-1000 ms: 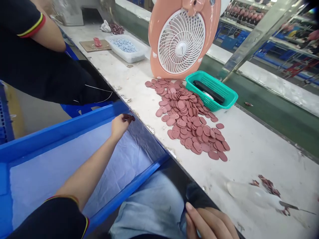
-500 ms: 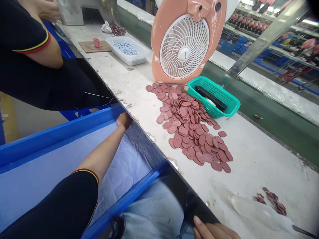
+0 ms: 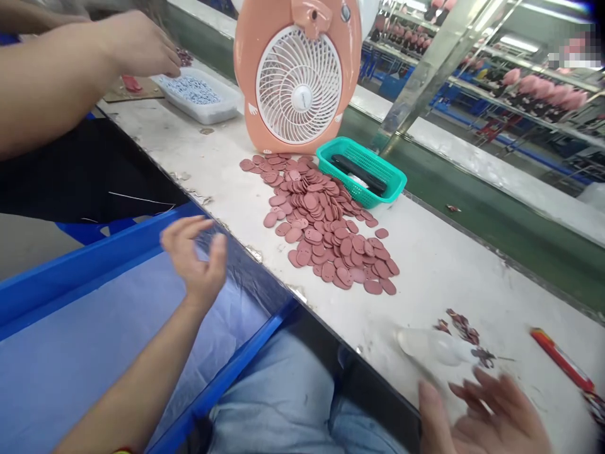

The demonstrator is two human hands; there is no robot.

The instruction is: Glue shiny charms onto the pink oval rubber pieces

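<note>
My left hand (image 3: pixel 196 258) hovers over the far corner of a blue crate (image 3: pixel 94 265) lined with pale plastic sheet, fingers apart and curled, holding nothing. My right hand (image 3: pixel 482 410) is at the bottom right by the table's near edge, palm up, fingers spread and blurred, empty. A heap of pink oval pieces (image 3: pixel 321 221) lies on the white table (image 3: pixel 449 265) in front of a peach desk fan (image 3: pixel 297 75). A clear plastic bag (image 3: pixel 430 345) and some dark pink scraps (image 3: pixel 460 325) lie just beyond my right hand.
A teal basket (image 3: pixel 362 170) holding a dark tool stands right of the fan. A clear tray of small white parts (image 3: pixel 196 94) sits at the back, with another person's hand (image 3: pixel 137 44) above it. A red pen (image 3: pixel 562 359) lies at the right. A green conveyor (image 3: pixel 496 214) runs behind.
My left hand has lifted out of the crate's far corner and opened. My right hand rose from my lap to the table edge, fingers spread. The co-worker's arm reached toward the white tray.
</note>
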